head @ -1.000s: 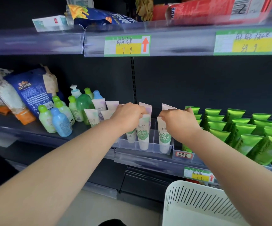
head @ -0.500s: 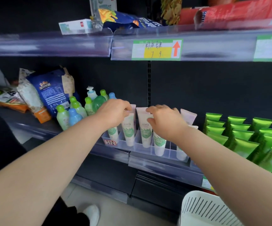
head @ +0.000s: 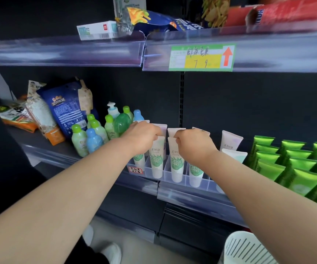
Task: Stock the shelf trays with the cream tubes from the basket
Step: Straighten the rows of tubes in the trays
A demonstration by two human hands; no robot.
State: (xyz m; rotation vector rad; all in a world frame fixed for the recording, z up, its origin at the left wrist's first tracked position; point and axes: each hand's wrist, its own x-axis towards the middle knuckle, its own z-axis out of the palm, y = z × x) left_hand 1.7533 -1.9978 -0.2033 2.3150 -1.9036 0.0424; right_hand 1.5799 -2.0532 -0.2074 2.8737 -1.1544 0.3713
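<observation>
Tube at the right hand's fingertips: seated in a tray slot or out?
Seated and upright. The cream tube stands cap-down inside a slot of the clear tray, crimp up at the right hand.

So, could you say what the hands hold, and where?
Left hand pinches the crimped top of one white-green plastic cream tube; right hand, the neighbouring tube.

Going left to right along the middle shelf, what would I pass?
Snack bags → blue bag → small bottles → left hand gripping a cream tube → right hand gripping the next cream tube → lone white tube → green tubes.
</observation>
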